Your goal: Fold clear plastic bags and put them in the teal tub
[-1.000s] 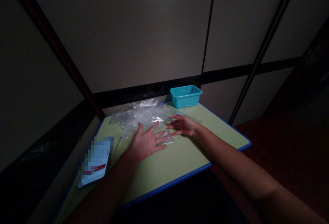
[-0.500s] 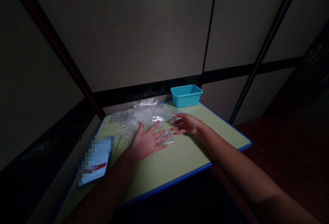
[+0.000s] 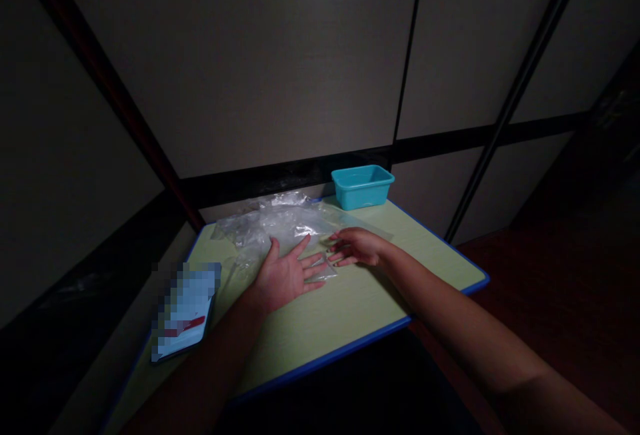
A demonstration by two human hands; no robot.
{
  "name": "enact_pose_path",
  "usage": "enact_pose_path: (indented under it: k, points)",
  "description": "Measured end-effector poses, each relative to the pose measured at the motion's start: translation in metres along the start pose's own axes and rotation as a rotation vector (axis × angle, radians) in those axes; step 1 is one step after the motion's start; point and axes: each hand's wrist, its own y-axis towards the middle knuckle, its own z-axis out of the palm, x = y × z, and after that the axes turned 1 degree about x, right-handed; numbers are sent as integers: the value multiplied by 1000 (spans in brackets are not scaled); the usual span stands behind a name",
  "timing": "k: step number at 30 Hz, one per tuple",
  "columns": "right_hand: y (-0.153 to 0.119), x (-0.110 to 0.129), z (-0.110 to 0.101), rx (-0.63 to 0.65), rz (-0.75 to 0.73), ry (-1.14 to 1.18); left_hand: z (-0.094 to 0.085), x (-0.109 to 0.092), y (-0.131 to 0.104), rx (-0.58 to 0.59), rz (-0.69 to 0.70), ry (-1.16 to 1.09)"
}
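Note:
My left hand (image 3: 285, 280) is open, palm up with fingers spread, over the middle of the table. To its right my right hand (image 3: 357, 247) is open too, its fingers apart and pointing left toward the left fingertips. Neither hand holds anything. Behind them lies a crumpled heap of clear plastic bags (image 3: 275, 222), spread across the back of the table. A small clear plastic packet (image 3: 329, 274) shows partly behind the left fingers; the hand hides the rest, and I cannot make out its contents.
A turquoise plastic basket (image 3: 364, 196) stands at the table's back right corner. A tablet (image 3: 187, 312) with a partly blurred screen lies at the left edge. The pale yellow table (image 3: 310, 335) has a blue rim and stands against cabinet panels (image 3: 300, 75).
My right hand has dropped slightly and shifted a little left, its fingers curling somewhat more. The left hand stays where it was.

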Motion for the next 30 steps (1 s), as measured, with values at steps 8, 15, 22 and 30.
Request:
enact_pose_path:
  k: [8, 15, 22, 30]
  points:
    - [10, -11, 5, -75, -128, -374, -1, 1, 0, 3, 10, 25]
    - [18, -19, 13, -134, -210, -621, -4, -1, 1, 23, -7, 18]
    - [18, -21, 16, -188, -294, -797, -3, 0, 1, 14, -3, 37]
    - [18, -22, 12, -200, -405, -892, 11, -7, -2, -323, 334, 315]
